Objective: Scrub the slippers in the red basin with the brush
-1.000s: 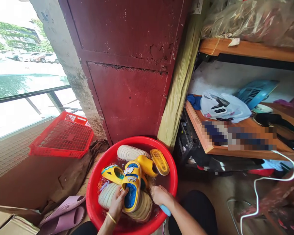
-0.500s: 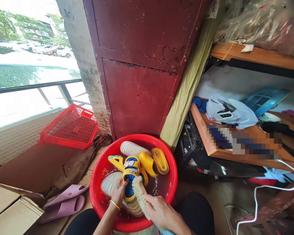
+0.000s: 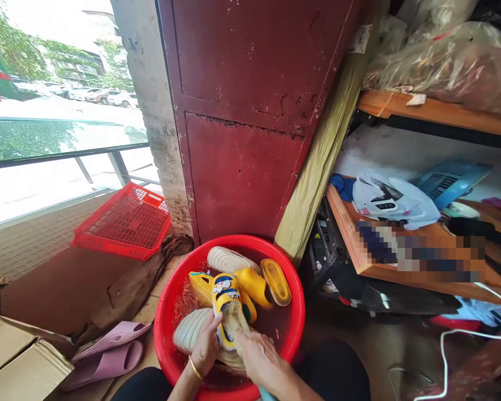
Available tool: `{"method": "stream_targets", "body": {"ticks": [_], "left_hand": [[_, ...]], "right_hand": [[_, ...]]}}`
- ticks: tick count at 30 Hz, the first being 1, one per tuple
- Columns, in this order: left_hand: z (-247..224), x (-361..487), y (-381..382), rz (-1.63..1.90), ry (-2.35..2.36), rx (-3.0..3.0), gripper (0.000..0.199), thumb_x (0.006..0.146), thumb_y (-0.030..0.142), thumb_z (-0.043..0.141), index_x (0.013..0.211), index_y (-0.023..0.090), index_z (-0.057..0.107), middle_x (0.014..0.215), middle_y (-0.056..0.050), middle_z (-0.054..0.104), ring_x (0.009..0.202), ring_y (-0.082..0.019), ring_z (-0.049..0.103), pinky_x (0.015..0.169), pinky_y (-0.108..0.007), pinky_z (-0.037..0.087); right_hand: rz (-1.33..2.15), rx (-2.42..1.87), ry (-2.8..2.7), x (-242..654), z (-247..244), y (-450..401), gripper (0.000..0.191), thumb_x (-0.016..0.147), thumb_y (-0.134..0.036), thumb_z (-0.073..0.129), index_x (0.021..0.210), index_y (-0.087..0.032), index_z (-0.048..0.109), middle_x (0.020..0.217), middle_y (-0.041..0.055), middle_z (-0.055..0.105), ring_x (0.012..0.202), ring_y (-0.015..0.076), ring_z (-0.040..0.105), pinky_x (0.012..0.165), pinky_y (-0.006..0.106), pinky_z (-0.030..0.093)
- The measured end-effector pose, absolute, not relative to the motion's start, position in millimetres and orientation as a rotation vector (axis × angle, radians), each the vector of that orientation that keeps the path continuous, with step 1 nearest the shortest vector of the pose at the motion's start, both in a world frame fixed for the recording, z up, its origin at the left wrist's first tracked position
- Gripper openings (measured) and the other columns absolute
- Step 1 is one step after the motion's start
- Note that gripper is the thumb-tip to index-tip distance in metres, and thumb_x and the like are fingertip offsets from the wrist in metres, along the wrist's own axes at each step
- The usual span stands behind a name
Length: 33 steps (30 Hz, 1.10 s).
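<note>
Over a red basin [image 3: 162, 334] of water, my left hand [image 3: 206, 344] grips the near left side of a yellow and blue slipper [image 3: 224, 289] with a cartoon print on its strap. Closed round a scrubbing brush [image 3: 234, 318] with pale bristles, my right hand [image 3: 259, 356] presses it onto the slipper's insole; its bluish handle shows below the hand. Around them in the basin lie a plain yellow slipper [image 3: 254, 287], a yellow sole [image 3: 276, 282], another yellow slipper [image 3: 200, 287], and white ridged-soled shoes [image 3: 231, 258]. My fingertips are partly hidden.
A red plastic crate [image 3: 125, 223] and purple slippers [image 3: 117, 356] are at the left, near a cardboard box [image 3: 25, 362]. Behind the basin stands a dark red door [image 3: 242, 178]. Cluttered wooden shelves [image 3: 359, 250] rise at the right, with a white cable [image 3: 445, 356].
The brush has moved from the slipper's right edge onto its insole, inside the toe opening. My right hand has shifted slightly with it. The view has tilted a little upward.
</note>
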<state>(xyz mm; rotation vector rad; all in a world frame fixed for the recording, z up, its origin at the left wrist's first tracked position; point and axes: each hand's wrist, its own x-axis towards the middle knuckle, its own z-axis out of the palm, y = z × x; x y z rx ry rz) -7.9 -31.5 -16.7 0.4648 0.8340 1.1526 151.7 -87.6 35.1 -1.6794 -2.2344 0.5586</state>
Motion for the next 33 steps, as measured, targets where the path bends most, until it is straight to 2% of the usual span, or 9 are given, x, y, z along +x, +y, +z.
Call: {"method": "stream_targets", "body": {"ticks": [1,5,11,16,19,22,26,31,33], "left_hand": [[-17.0,-5.7,-32.7,1.14,0.843,0.466,0.059,0.074,0.037,0.077,0.13,0.03,0.059,0.115,-0.008,0.076,0.104,-0.034,0.073,0.082,-0.043,0.062],[-17.5,-3.3,-36.0,1.116,0.925,0.463,0.069,0.071,0.038,0.08,0.135,0.033,0.056,0.116,-0.007,0.076,0.104,-0.034,0.073,0.081,-0.044,0.062],[-18.5,-8.4,-33.4,1.104,0.876,0.388,0.08,0.07,0.035,0.082,0.143,0.036,0.05,0.119,-0.007,0.076,0.103,-0.035,0.073,0.084,-0.047,0.061],[-17.6,-2.8,-30.5,1.105,0.804,0.348,0.082,0.072,0.036,0.082,0.145,0.036,0.045,0.122,-0.007,0.074,0.103,-0.031,0.074,0.084,-0.043,0.062],[-18.7,1.4,-30.3,1.102,0.835,0.381,0.082,0.069,0.031,0.082,0.143,0.037,0.047,0.123,-0.005,0.074,0.103,-0.031,0.074,0.082,-0.043,0.061],[-21.7,2.3,-31.2,1.073,0.903,0.418,0.076,0.07,0.033,0.081,0.14,0.037,0.052,0.124,-0.007,0.074,0.106,-0.034,0.073,0.08,-0.044,0.061],[-24.9,0.2,-32.8,1.079,1.001,0.424,0.073,0.07,0.035,0.08,0.138,0.038,0.053,0.131,-0.006,0.071,0.109,-0.035,0.071,0.077,-0.044,0.06],[-26.9,0.0,-30.1,1.05,0.96,0.373,0.075,0.071,0.033,0.079,0.14,0.039,0.048,0.123,-0.006,0.073,0.103,-0.032,0.072,0.076,-0.042,0.059],[-27.4,1.1,-27.4,1.051,0.942,0.355,0.074,0.071,0.033,0.079,0.139,0.039,0.049,0.118,-0.006,0.075,0.101,-0.032,0.073,0.075,-0.042,0.059]], "right_hand": [[0.533,-1.771,-2.259,143.9,36.6,-74.9,0.046,0.09,-0.014,0.048,0.13,-0.028,0.063,0.106,0.0097,0.075,0.094,0.0278,0.071,0.081,0.036,0.052],[0.533,-1.799,-2.266,120.3,45.9,-25.1,0.04,0.094,-0.015,0.043,0.128,-0.018,0.064,0.107,0.016,0.074,0.101,0.0295,0.07,0.083,0.037,0.051],[0.694,-1.622,-2.43,160.7,48.9,-36.2,0.03,0.094,-0.026,0.048,0.114,-0.031,0.071,0.1,0.0013,0.077,0.097,0.0226,0.071,0.079,0.027,0.048],[0.764,-1.525,-2.479,191.5,45.6,-71.8,0.033,0.09,-0.023,0.051,0.114,-0.035,0.07,0.101,-0.0015,0.077,0.094,0.0218,0.071,0.076,0.025,0.046],[0.734,-1.63,-2.424,178.9,41.9,-59.4,0.033,0.094,-0.024,0.048,0.118,-0.032,0.068,0.101,0.0013,0.077,0.094,0.0223,0.071,0.076,0.026,0.046],[0.649,-1.794,-2.333,149.8,38.4,-26.4,0.036,0.096,-0.021,0.045,0.124,-0.026,0.066,0.107,0.0072,0.076,0.101,0.0246,0.07,0.082,0.03,0.047],[0.632,-1.822,-2.3,126.2,38.0,4.1,0.037,0.098,-0.017,0.038,0.121,-0.017,0.068,0.113,0.0145,0.074,0.109,0.0269,0.067,0.087,0.034,0.047],[0.749,-1.675,-2.437,167.5,37.6,-27.2,0.03,0.096,-0.029,0.05,0.117,-0.032,0.071,0.104,0.002,0.077,0.101,0.0235,0.07,0.081,0.028,0.048],[0.74,-1.648,-2.499,192.3,40.0,-49.7,0.033,0.095,-0.03,0.05,0.12,-0.034,0.07,0.103,0.0022,0.077,0.1,0.0251,0.07,0.081,0.03,0.048]]}}
